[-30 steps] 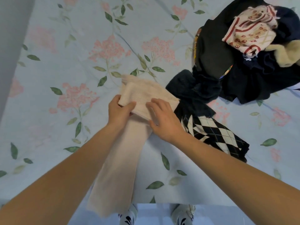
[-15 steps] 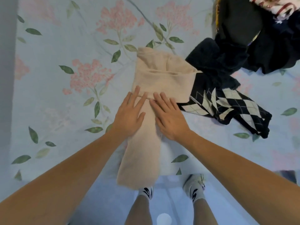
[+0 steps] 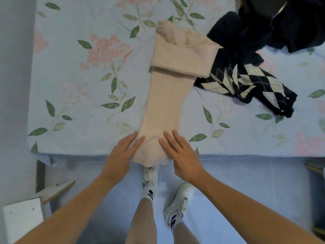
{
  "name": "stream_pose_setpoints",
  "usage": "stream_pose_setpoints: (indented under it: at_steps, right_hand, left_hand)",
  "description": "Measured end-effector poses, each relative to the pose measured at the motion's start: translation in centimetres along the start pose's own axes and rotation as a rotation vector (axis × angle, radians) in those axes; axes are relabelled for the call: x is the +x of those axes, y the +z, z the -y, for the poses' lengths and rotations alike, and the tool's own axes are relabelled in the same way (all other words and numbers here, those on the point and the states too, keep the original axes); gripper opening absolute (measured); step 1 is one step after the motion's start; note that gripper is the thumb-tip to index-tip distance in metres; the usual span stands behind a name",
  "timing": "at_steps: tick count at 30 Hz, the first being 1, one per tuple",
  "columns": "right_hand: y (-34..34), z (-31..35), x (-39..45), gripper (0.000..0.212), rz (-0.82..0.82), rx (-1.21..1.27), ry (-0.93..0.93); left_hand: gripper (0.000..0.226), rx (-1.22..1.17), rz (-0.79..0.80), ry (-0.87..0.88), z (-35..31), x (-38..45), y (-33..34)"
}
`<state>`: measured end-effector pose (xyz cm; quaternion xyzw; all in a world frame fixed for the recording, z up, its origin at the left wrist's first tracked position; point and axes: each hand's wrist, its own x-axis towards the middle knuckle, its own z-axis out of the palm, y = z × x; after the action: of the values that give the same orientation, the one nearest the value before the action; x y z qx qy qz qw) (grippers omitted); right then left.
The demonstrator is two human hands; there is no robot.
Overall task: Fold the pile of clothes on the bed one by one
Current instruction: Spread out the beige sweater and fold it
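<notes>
beige knit garment (image 3: 168, 95): lengthwise at bed (image 3: 73, 95) near edge, far end folded | left hand (image 3: 121, 155), right hand (image 3: 182, 155): fingers straight, flat on its near end | dark clothes pile (image 3: 274, 29): far-right corner

Two hands (image 3: 121, 154) (image 3: 182, 155), one beige knit (image 3: 168, 95), one argyle garment (image 3: 249, 85) (dark pile (image 3: 274, 27) uncountable).

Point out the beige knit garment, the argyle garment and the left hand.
beige knit garment (image 3: 167, 103): head view, ribbed middle section.
argyle garment (image 3: 253, 83): head view, diamond-patterned middle.
left hand (image 3: 121, 154): head view, back of the hand.
</notes>
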<state>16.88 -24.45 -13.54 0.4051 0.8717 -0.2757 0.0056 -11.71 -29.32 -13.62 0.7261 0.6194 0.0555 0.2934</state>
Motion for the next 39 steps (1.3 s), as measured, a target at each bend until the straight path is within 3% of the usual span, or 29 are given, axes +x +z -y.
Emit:
stream_pose_setpoints:
  at_steps: [6, 13, 16, 19, 24, 27, 32, 34, 38, 39]
  right_hand:
    - [2.2, 0.7, -0.6, 0.109, -0.101, -0.101, 0.013]
    - [3.6, 0.9, 1.2, 0.090, -0.245, -0.224, 0.061]
    - [4.2, 0.5, 1.0, 0.070, -0.288, -0.175, 0.005]
    - [4.4, 0.9, 0.0, 0.046, -0.413, 0.176, 0.029]
    - [1.6, 4.0, 0.0, 0.013, -0.442, 0.718, 0.482]
    - [-0.2, 4.4, 1.2, 0.016, -0.437, 0.866, 0.715]
    - [-1.2, 3.7, 3.2, 0.049, -0.453, 0.722, 0.851]
    - [-1.5, 3.4, 3.9, 0.047, -0.449, 0.687, 0.858]
    - [-1.0, 3.3, 3.8, 0.015, -0.542, 0.721, 0.762]
    - [-0.9, 3.3, 3.5, 0.019, -0.576, 0.744, 0.731]
  left_hand:
    - [0.108, 0.235, -0.001, 0.171, 0.4, 0.8, 0.4]
    - [0.095, 0.316, -0.062, 0.230, 0.7, 1.0, 0.8]
    - [0.078, 0.127, -0.085, 0.220, 0.4, 0.8, 0.7]
    - [0.034, -0.188, -0.141, 0.126, 0.0, 0.8, 0.2]
    - [0.013, -0.621, -0.051, -0.207, -2.1, 1.6, -1.3]
    - [0.028, -0.619, -0.028, -0.311, -3.5, 3.1, -2.4]
    - [0.055, -0.536, -0.109, -0.368, -4.6, 6.4, -3.1]
    - [0.059, -0.517, -0.190, -0.344, -4.7, 7.5, -3.2]
    - [0.034, -0.480, -0.250, -0.360, -4.6, 8.5, -2.7]
    - [0.037, -0.480, -0.248, -0.359, -4.5, 8.6, -2.6]
